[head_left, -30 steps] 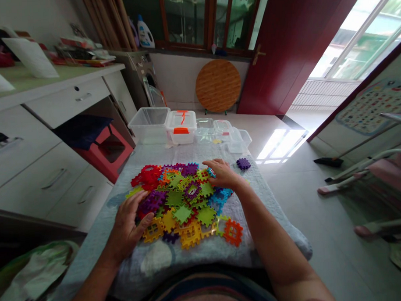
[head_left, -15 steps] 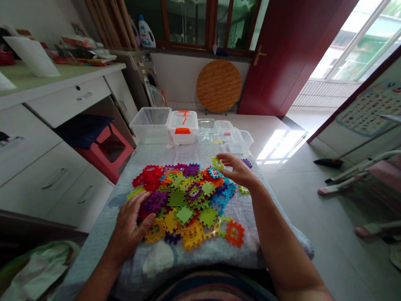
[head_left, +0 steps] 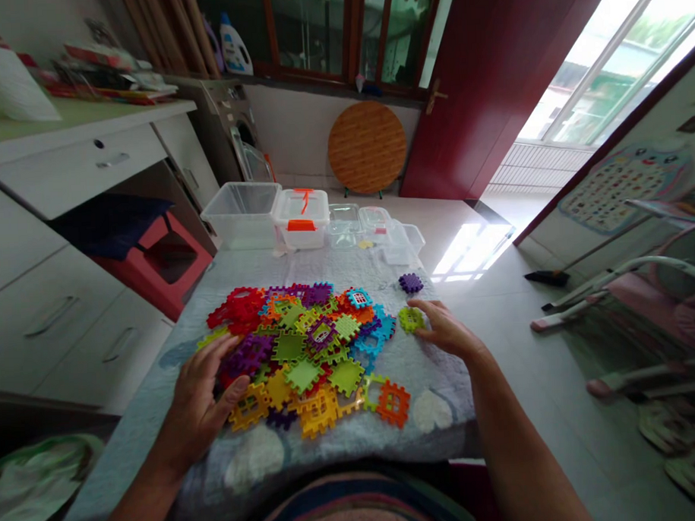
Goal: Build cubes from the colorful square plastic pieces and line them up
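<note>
While the left hand (head_left: 207,387) rests at the near left edge of the pile (head_left: 305,345), its thumb and fingers stand apart, with purple pieces (head_left: 253,353) beside the fingertips. The right hand (head_left: 441,325) is to the right of the pile, its finger and thumb at the edge of a green piece (head_left: 411,319). The view is small there, so one cannot tell whether the right grip is clamped on the green piece or only touching it.

The green piece is over the right part of the cloth-covered tabletop (head_left: 451,386), apart from the pile and just nearer than a lone purple piece (head_left: 410,282). In the pile, red pieces (head_left: 240,310) lie at the far left, blue pieces (head_left: 378,331) at the right and yellow pieces (head_left: 319,413) along the near side. An orange piece (head_left: 394,402) lies at the near right corner.

Along the far edge stand an open clear box (head_left: 243,218) and, beside it, a lidded box (head_left: 301,216) with an orange latch (head_left: 301,225). Smaller clear boxes (head_left: 345,226) stand to their right. A red stool (head_left: 154,260) is to the left.
</note>
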### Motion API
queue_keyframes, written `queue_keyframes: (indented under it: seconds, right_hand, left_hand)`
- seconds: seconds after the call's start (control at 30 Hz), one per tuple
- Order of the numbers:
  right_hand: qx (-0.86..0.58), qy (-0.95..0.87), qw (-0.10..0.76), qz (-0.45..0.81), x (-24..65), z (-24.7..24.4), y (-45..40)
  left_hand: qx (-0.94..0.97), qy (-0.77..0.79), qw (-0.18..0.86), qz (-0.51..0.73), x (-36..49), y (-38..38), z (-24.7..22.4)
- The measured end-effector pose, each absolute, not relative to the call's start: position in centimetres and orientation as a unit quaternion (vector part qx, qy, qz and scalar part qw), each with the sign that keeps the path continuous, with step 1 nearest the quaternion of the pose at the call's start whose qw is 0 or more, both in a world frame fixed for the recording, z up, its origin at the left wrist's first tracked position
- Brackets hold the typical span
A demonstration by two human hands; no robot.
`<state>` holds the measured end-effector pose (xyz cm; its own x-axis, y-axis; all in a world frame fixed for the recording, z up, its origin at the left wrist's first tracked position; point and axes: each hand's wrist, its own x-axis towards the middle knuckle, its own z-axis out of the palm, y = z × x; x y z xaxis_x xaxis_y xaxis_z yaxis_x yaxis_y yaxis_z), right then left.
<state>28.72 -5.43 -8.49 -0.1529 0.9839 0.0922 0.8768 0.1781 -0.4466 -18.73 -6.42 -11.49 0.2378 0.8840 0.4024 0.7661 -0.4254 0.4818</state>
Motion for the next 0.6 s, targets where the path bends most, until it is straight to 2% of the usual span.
queue_keyframes:
  seconds: [0.6]
  right_hand:
    - [-0.616,-0.770,0.107,0.127,27.7,-7.3,-4.7]
  left_hand:
    - [0.777,0.534,0.099,0.320,-18.9,-6.4,-11.5]
